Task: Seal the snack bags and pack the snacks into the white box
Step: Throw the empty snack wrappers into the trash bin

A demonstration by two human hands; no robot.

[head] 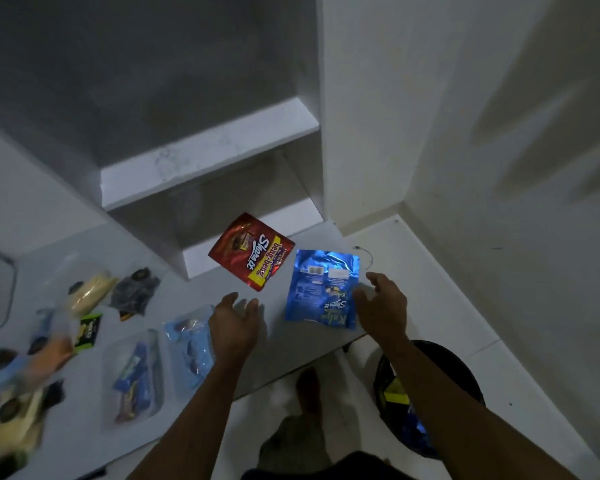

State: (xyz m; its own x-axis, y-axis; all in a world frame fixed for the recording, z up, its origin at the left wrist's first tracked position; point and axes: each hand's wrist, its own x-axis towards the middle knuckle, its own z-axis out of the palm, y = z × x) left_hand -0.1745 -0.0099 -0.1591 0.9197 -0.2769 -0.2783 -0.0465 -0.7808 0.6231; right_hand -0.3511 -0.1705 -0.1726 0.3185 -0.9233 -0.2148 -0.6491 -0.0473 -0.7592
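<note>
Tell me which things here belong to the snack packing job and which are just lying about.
Part of the job:
red snack bag
blue snack bag
clear bags of snacks on the counter
left hand and right hand, both open, holding nothing

Just lying about:
black bin on the floor
thin cable by the wall
shelves

No white box in view.

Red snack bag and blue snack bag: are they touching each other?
Apart. The head view shows a strip of bare white countertop between the red snack bag and the blue snack bag.
</note>
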